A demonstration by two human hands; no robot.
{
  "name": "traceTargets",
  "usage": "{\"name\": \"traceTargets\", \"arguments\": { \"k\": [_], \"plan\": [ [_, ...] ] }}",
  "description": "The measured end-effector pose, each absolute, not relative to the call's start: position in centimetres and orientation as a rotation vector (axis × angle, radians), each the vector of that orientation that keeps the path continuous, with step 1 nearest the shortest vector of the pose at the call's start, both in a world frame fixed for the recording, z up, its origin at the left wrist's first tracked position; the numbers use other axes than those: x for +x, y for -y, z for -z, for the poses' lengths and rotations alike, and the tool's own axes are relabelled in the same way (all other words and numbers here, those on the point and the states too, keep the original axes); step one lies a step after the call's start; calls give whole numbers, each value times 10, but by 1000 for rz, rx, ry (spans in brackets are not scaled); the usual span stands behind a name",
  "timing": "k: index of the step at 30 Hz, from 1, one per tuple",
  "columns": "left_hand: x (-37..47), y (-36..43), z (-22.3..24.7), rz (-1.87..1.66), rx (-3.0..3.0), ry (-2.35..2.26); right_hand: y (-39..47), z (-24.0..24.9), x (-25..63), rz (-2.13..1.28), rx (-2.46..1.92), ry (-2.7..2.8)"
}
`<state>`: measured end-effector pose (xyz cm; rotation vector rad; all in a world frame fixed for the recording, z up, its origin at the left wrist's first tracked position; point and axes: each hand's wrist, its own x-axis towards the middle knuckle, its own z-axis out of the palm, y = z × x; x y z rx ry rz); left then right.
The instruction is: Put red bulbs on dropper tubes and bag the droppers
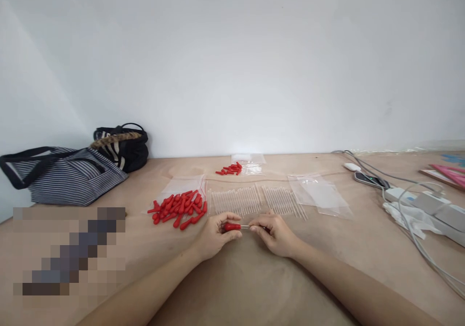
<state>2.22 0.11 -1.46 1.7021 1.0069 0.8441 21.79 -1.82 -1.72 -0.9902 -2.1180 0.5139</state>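
Note:
My left hand (217,236) holds a red rubber bulb (231,227) between thumb and fingers, low over the middle of the table. A thin clear tube (244,227) runs from the bulb's right end into my right hand (275,234), whose fingers are closed round it. Something dark red shows partly under the right fingers; I cannot make out what it is. Left of my hands lies a pile of red bulbs (178,208). Just beyond the hands, rows of clear thin tubes (238,200) lie side by side, with more tubes (282,200) to their right.
Clear plastic bags (321,195) lie right of the tubes. Small red bulbs (230,169) sit near the wall. A striped bag (74,176) and a black bag (132,149) stand at left. A power strip (430,204), cables and a phone (370,179) are at right.

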Motion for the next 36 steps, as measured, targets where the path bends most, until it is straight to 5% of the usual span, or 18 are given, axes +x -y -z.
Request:
{"name": "traceTargets", "arguments": {
  "k": [16, 29, 36],
  "plan": [
    [25, -1, 17, -922, 1744, -1026, 18, 20, 216, -490, -991, 2122],
    [22, -2, 10, -887, 1600, -1008, 17, 16, 230, 11, -1036, 2267],
    [20, -2, 17, -958, 1712, -1007, -13, 4, 266, -25, -1756, 1764]
  ]
}}
